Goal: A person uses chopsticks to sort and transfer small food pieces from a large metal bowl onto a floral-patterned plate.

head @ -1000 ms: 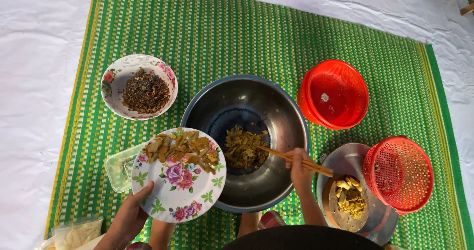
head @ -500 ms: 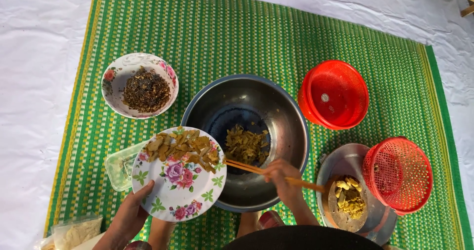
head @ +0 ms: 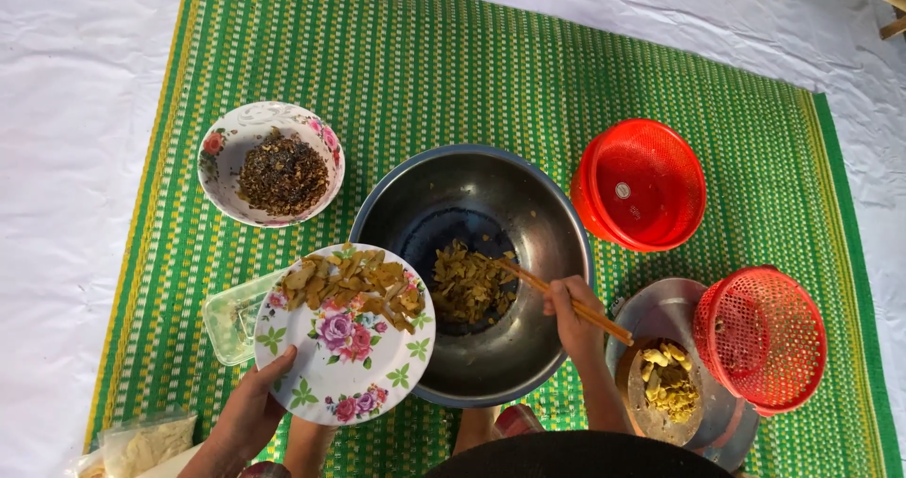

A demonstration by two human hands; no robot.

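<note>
at centre frame the right hand point(head: 571, 313) pinches chopsticks point(head: 557, 294), tips in the brown pieces inside the steel bowl point(head: 557, 223). lower left, the left hand point(head: 250, 412) grips a floral plate point(head: 344, 374) of similar pieces, tilted at the bowl's rim; scraping them over seems under way. a floral bowl point(head: 222, 157) upper left holds dark bits.

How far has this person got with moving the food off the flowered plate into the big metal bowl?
Partly done: a heap of brownish pieces already lies in the large steel bowl. In hand: the left hand holds the round flowered plate at the bowl's rim, and the right hand points wooden chopsticks into the bowl. Left: a pile of pieces on the plate.
</note>
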